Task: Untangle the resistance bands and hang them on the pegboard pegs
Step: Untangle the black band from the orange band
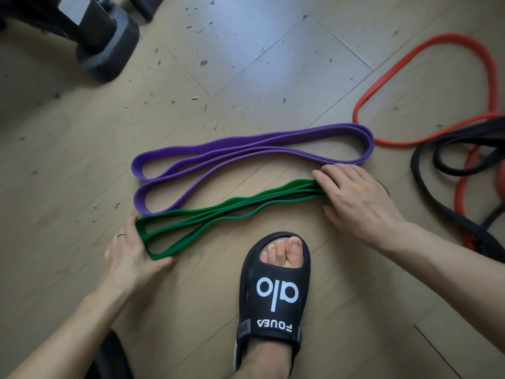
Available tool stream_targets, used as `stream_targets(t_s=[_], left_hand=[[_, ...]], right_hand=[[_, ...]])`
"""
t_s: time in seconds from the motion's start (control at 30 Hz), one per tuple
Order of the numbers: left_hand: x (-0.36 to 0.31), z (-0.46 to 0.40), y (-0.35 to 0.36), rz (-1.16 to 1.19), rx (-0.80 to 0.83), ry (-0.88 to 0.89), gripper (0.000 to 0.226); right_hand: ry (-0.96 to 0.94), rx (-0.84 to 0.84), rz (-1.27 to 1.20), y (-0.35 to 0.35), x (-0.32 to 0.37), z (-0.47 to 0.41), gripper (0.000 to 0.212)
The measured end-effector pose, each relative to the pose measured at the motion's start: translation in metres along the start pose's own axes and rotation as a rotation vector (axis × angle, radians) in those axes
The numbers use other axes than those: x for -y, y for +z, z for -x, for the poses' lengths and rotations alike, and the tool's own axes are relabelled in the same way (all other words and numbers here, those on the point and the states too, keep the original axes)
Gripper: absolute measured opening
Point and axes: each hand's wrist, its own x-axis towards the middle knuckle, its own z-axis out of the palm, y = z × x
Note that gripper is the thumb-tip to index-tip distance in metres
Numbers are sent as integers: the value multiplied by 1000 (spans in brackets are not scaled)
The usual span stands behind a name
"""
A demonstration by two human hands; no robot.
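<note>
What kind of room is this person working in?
Probably a home workout corner. Resistance bands lie on a wood-look floor: purple band, green band, red band and black band. A black dumbbell stands at top left.

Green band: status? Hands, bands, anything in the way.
Left hand holds green band at one end, right hand presses the other. Purple band folded beside it. Red band and black band tangled. Pegboard not in view.

Black slide sandal (274, 294) on wooden floor (68, 165), dark dumbbell (105, 36) top left
</note>
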Motion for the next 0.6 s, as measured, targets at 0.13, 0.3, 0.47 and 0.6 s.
stream_targets(t_s=[0.13,0.3,0.47,0.6], left_hand=[[-1,4,-15,-66,31,-38,127],[-43,22,-31,-77,-121,203,110],[-160,31,-20,-73,-169,696,84],[-266,37,-1,-59,-136,1030,70]], right_hand=[[14,-92,-56,-3,-5,5,62],[241,-268,-216,-10,-18,20,46],[652,-247,-214,-11,-46,54,40],[816,-6,-128,-12,-66,84,48]])
